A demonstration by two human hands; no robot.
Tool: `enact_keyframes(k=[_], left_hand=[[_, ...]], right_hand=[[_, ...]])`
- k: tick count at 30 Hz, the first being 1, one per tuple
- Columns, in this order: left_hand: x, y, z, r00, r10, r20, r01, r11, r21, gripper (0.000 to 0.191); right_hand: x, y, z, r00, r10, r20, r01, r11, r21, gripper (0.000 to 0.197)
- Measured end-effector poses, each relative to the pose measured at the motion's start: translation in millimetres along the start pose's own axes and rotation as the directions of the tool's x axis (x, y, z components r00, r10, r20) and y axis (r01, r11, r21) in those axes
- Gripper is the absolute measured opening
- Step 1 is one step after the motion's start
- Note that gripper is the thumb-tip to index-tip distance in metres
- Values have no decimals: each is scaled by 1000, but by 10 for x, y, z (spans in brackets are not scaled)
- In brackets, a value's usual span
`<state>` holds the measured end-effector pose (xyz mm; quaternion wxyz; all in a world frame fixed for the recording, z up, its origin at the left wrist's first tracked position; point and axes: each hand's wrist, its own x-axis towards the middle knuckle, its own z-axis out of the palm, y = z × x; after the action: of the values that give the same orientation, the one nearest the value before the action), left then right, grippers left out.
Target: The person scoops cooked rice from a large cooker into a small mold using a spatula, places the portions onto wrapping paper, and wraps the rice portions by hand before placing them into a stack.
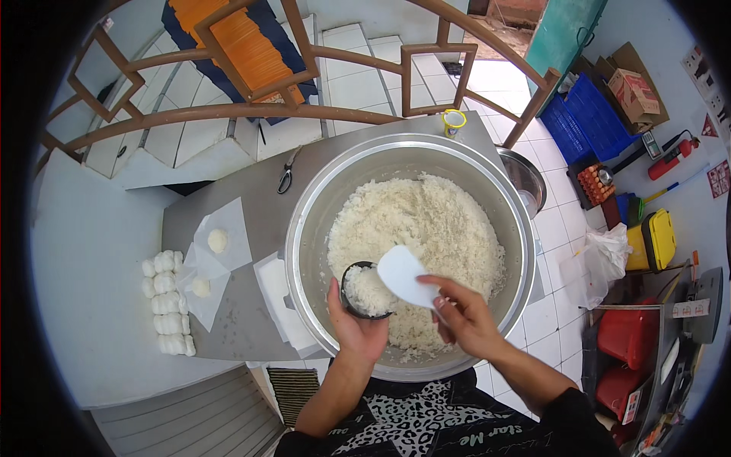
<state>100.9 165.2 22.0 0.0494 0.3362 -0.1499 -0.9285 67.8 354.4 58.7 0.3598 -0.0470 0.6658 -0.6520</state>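
Note:
My left hand (358,337) holds a small black bowl (346,288) heaped with cooked white rice (368,290). In my right hand (465,314) is a white flat scraper (404,274), its blade over the right edge of the bowl. Both hands are above a large round metal basin (308,188), which holds a wide bed of loose rice (411,211). To the left, two rice mounds, one (217,241) farther and one (201,287) nearer, rest on white paper sheets (231,260). Several wrapped white bundles (167,305) are lined up at the table's left end.
Black-handled scissors (285,178) and a stack of white paper (277,294) lie on the grey table (217,337). A yellow-rimmed cup (454,121) stands behind the basin. Beyond runs a brown metal railing (354,117). Blue crates (594,120) and egg trays (597,184) are at right.

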Motion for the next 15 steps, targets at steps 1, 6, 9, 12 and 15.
enact_keyframes(k=[1, 6, 9, 12, 15], left_hand=[[-5, -20, 16, 1000, 1, 1, -1, 1000, 5, 50], [0, -106, -19, 992, 117, 53, -123, 982, 145, 42], [-31, -158, 9, 969, 239, 67, -248, 942, 225, 39], [-73, -196, 1, 949, 308, 71, -316, 917, 243, 37], [-121, -253, 74, 909, 404, 99, -413, 851, 324, 34]], right_hand=[[6, 85, 52, 1000, -3, -1, 3, 1000, 4, 47], [18, 168, 343, 938, -347, -16, 323, 888, -328, 42], [55, 155, 351, 966, -257, 23, 251, 919, -305, 42], [121, 248, 348, 970, -233, 67, 242, 944, -225, 42], [108, 280, 317, 963, -244, 110, 252, 965, -66, 41]])
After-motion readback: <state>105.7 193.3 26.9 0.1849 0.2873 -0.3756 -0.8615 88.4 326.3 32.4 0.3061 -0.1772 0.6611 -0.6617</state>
